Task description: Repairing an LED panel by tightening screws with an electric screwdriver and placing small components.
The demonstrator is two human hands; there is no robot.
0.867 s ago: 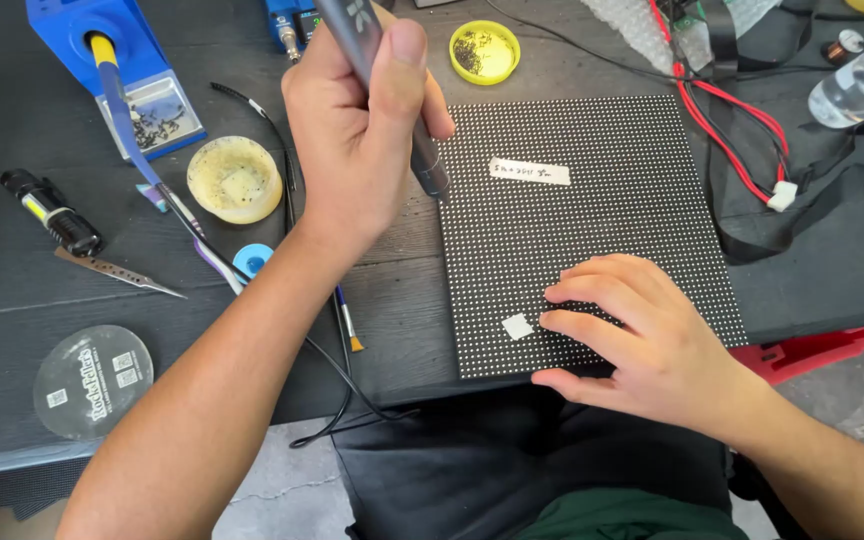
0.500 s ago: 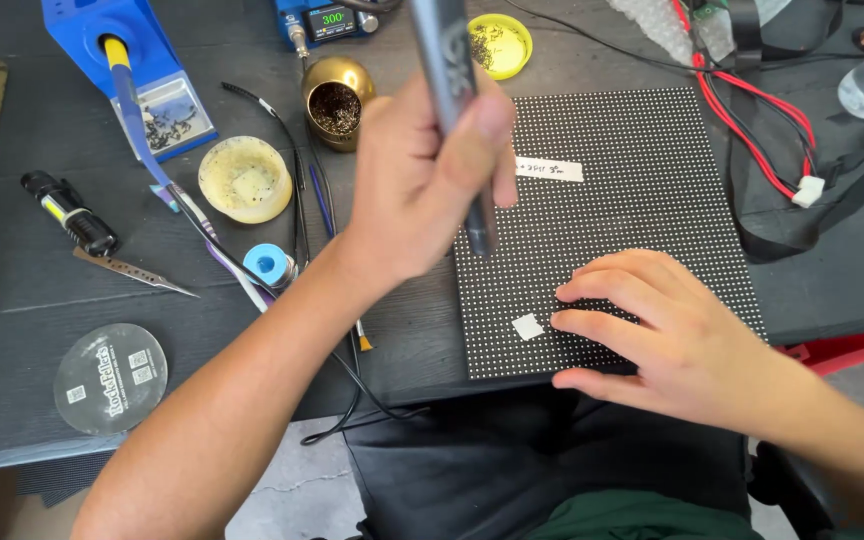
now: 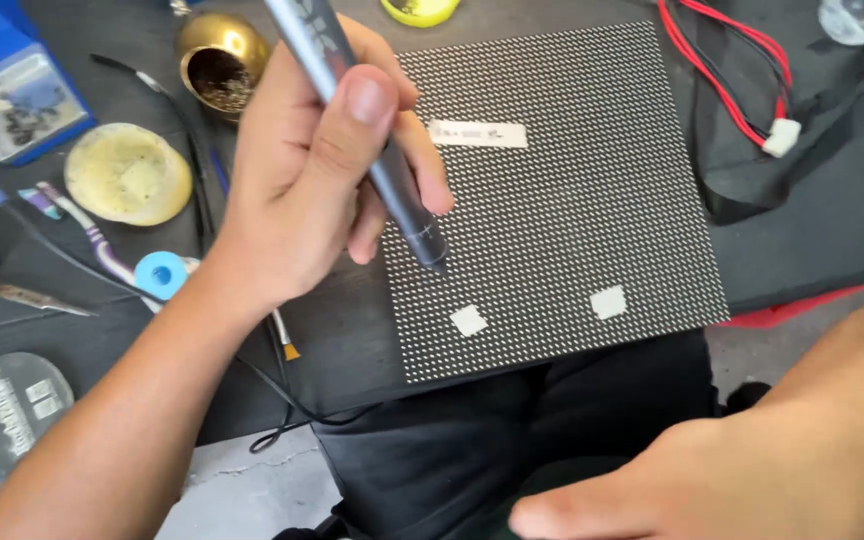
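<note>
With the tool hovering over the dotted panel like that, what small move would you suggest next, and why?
Probably lower the tool tip onto the panel and steady the panel with the right hand. The left hand grips the tool like a pen, its tip close over the panel's left part above a small white square. The right hand is off the panel, near the lap, so nothing holds the panel.
</note>
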